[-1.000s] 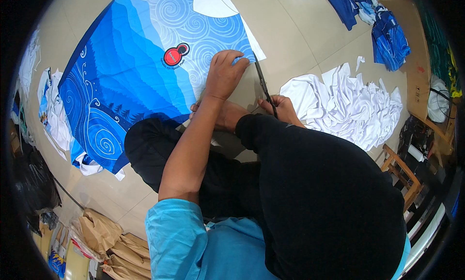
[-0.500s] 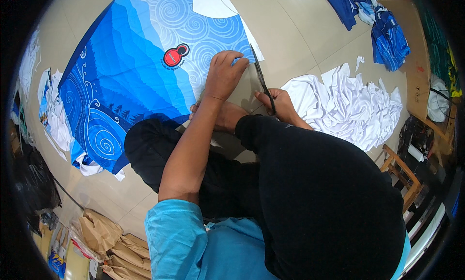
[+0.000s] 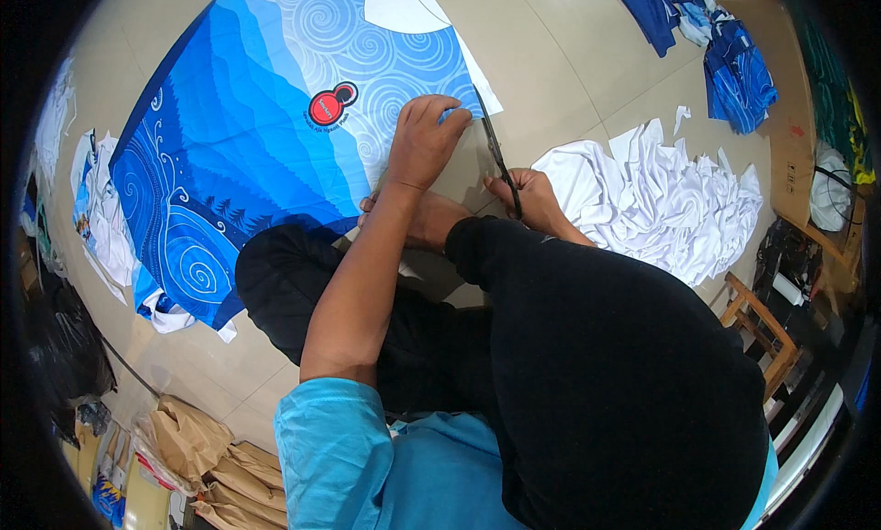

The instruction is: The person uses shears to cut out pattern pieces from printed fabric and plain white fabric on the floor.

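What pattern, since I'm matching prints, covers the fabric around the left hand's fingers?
The blue fabric has pale spirals there, clearest in the head view.

My head-worn fisheye looks down, close above my black cloth trouser leg (image 3: 633,374), lower right, farther from the beige tiled floor (image 3: 555,80).

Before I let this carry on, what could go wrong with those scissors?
The scissors in the right hand reach close to the left hand, so it might get nicked. Their blades also lie at the edge of the blue printed fabric panel, so a slip could spoil its print.
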Tool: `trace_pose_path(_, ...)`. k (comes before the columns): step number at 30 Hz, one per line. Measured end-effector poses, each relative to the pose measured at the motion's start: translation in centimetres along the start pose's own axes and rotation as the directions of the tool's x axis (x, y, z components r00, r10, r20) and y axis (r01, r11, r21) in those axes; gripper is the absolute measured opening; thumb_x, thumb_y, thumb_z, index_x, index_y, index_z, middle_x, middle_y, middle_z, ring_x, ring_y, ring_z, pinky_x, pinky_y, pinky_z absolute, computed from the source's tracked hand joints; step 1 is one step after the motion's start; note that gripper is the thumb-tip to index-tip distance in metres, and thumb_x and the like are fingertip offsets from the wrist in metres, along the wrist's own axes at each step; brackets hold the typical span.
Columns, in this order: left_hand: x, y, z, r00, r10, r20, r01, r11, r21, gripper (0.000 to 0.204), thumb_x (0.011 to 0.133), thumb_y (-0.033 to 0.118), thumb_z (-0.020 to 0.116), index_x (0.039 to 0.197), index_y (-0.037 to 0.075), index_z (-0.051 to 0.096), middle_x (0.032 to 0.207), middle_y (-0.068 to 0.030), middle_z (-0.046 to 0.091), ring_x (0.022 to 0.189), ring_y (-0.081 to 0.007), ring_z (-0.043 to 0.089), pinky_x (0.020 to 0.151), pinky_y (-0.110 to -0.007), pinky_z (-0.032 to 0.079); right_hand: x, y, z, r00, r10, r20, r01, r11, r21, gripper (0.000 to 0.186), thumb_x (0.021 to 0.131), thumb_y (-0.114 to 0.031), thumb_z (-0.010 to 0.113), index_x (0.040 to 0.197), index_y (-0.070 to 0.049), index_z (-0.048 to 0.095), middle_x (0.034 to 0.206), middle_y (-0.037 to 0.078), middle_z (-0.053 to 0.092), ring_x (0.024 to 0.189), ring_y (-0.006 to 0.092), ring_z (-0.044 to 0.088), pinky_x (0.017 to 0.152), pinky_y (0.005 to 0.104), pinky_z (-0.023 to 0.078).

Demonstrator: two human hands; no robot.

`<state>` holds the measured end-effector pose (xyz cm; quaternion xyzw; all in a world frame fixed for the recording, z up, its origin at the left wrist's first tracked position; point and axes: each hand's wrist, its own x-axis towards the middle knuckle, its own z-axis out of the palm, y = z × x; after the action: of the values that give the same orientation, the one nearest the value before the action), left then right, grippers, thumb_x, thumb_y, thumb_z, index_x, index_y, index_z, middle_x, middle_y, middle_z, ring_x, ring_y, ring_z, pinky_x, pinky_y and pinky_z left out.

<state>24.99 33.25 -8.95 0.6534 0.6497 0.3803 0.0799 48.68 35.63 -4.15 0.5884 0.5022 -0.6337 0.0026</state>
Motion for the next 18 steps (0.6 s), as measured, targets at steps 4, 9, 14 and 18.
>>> trace_pose_path(4,-0.1,-0.1,0.0,1.0,-0.004,0.001,0.004,1.0,-0.001,0.016,0.091,0.016,0.082,0.105,0.018,0.074,0.116,0.001,0.069,0.12,-0.0242,0.066,0.108,-0.045,0.051,0.0,-0.2,-0.1,1.0,0.004,0.023,-0.004,1.0,0.016,0.048,0.103,-0.035,0.085,0.069,-0.007,0.065,0.059,-0.001,0.058,0.049,0.0093,0.052,0.046,0.0308,0.037)
trace_pose_path(9,0.0,0.0,-0.1,1.0,-0.002,0.003,0.002,1.0,-0.014,0.017,0.092,0.017,0.082,0.106,0.018,0.073,0.115,0.0011,0.069,0.119,-0.0246,0.066,0.107,-0.045,0.051,0.1,-1.0,0.3,0.999,0.033,0.002,-0.033,0.996,0.086,0.043,0.101,-0.034,0.084,0.07,-0.01,0.067,0.057,-0.004,0.055,0.048,0.0072,0.048,0.048,0.0272,0.034)
trace_pose_path(14,0.0,-0.1,-0.2,1.0,-0.013,0.014,0.013,1.0,-0.024,0.017,0.092,0.017,0.082,0.107,0.017,0.074,0.116,0.0009,0.069,0.119,-0.0249,0.066,0.107,-0.045,0.051,1.0,-1.6,0.3,1.0,0.014,0.008,-0.015,0.996,0.09,0.045,0.099,-0.037,0.085,0.069,-0.01,0.064,0.057,-0.003,0.054,0.048,0.0083,0.049,0.047,0.0272,0.035)
trace_pose_path(18,0.0,0.0,-0.1,1.0,-0.011,0.014,0.012,1.0,-0.028,0.017,0.093,0.017,0.082,0.108,0.018,0.074,0.116,0.0007,0.069,0.119,-0.025,0.066,0.107,-0.046,0.051,1.5,-1.6,0.2,1.0,0.006,0.012,-0.008,0.992,0.125,0.045,0.095,-0.038,0.088,0.07,-0.01,0.063,0.059,-0.001,0.057,0.05,0.0086,0.052,0.047,0.0282,0.037)
